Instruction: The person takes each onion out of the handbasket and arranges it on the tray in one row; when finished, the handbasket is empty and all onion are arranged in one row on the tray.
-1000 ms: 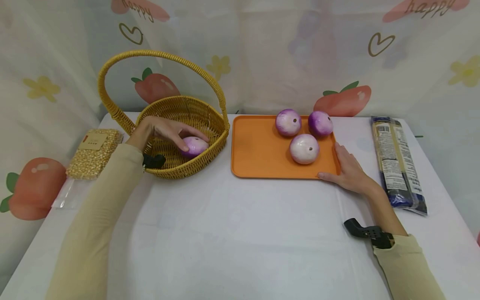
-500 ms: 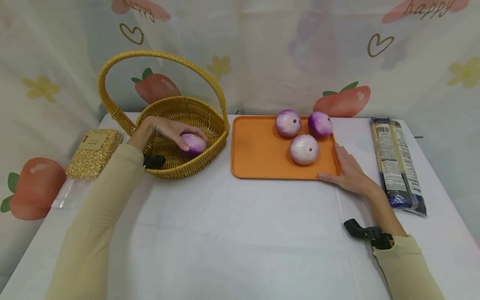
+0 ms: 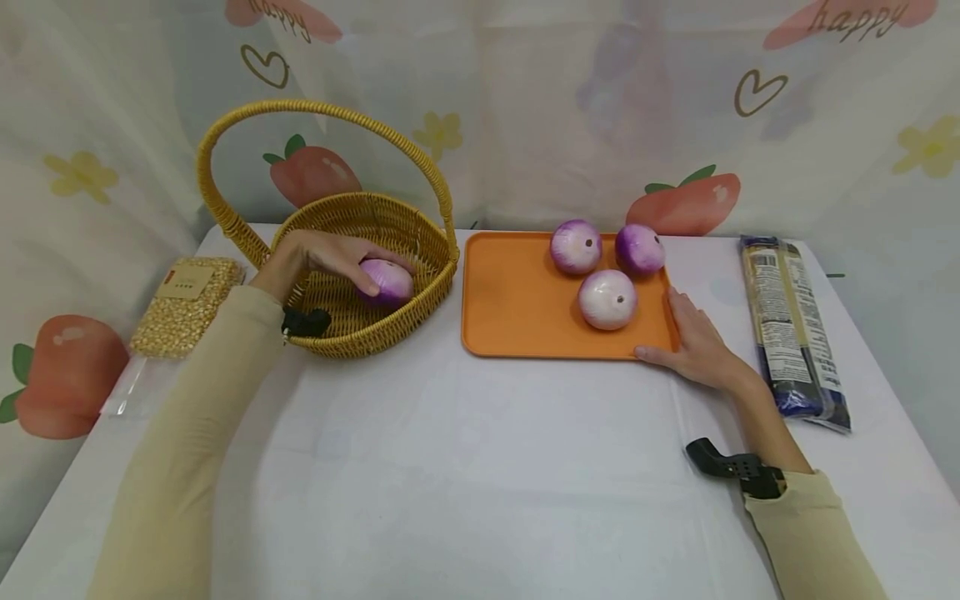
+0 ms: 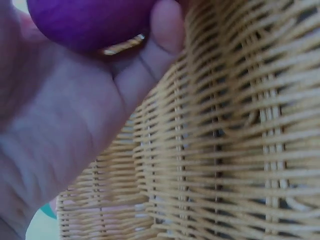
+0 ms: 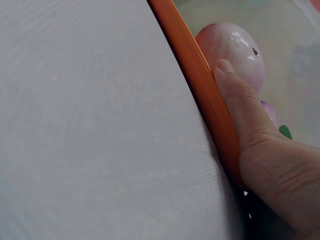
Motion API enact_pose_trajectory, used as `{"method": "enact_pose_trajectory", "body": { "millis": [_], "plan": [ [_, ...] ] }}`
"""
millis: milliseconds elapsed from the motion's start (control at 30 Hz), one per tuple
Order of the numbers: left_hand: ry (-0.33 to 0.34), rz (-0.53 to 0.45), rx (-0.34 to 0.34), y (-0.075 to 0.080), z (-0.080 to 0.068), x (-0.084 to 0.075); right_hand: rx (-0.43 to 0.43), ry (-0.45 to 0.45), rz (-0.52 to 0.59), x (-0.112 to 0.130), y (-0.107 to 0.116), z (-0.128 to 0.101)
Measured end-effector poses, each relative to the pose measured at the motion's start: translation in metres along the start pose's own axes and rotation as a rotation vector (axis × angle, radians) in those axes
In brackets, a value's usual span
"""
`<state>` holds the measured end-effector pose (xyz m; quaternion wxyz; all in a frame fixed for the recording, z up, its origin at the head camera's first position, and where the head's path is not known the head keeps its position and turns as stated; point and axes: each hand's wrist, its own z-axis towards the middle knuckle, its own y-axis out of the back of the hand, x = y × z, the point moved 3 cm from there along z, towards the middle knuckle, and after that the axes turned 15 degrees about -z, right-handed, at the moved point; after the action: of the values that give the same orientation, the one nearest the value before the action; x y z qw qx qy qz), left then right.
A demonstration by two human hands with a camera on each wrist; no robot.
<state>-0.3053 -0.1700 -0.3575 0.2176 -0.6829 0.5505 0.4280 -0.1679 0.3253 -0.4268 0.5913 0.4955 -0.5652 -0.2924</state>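
Inside the yellow wicker basket (image 3: 360, 340), my left hand (image 3: 330, 254) grips a purple onion (image 3: 390, 283), thumb on the near side and fingers over the far side. The left wrist view shows the same onion (image 4: 95, 22), dark purple, against the palm and thumb, beside the basket weave (image 4: 215, 125). My right hand (image 3: 701, 346) rests at the near right corner of the orange tray (image 3: 510, 308), its fingers along the right edge. In the right wrist view the straight thumb (image 5: 242, 100) lies along the tray's rim (image 5: 215, 117). On the tray sit three onions (image 3: 607, 300), white and purple.
A bag of yellow corn kernels (image 3: 183, 304) lies left of the basket. To the right of the tray is a long dark-and-gold packet (image 3: 795, 329). The basket's tall handle (image 3: 330, 108) arches above its bowl. A printed cloth (image 3: 525, 108) hangs behind the white table (image 3: 480, 467).
My left hand has closed more firmly around the onion, which has shifted slightly up and left within the basket. The right hand and the tray stay in place.
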Motion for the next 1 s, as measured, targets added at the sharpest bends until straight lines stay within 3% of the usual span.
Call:
{"method": "enact_pose_trajectory", "body": {
  "millis": [167,400,500,733,1000],
  "plan": [
    [0.004,-0.031,-0.038,0.001,-0.009,-0.004,0.012,-0.002,0.001,0.002,0.001,0.001],
    [-0.056,-0.110,-0.023,-0.004,-0.017,-0.022,-0.024,0.015,-0.007,0.000,0.001,0.004],
    [-0.059,-0.071,-0.014,-0.009,-0.021,-0.029,-0.033,0.025,-0.001,0.000,0.000,0.005],
    [-0.118,0.049,0.081,-0.028,-0.019,-0.045,-0.035,0.027,0.000,0.000,-0.001,0.003],
    [-0.209,0.045,0.110,-0.035,-0.025,-0.063,-0.036,0.020,-0.005,0.000,-0.001,0.001]
  ]
}}
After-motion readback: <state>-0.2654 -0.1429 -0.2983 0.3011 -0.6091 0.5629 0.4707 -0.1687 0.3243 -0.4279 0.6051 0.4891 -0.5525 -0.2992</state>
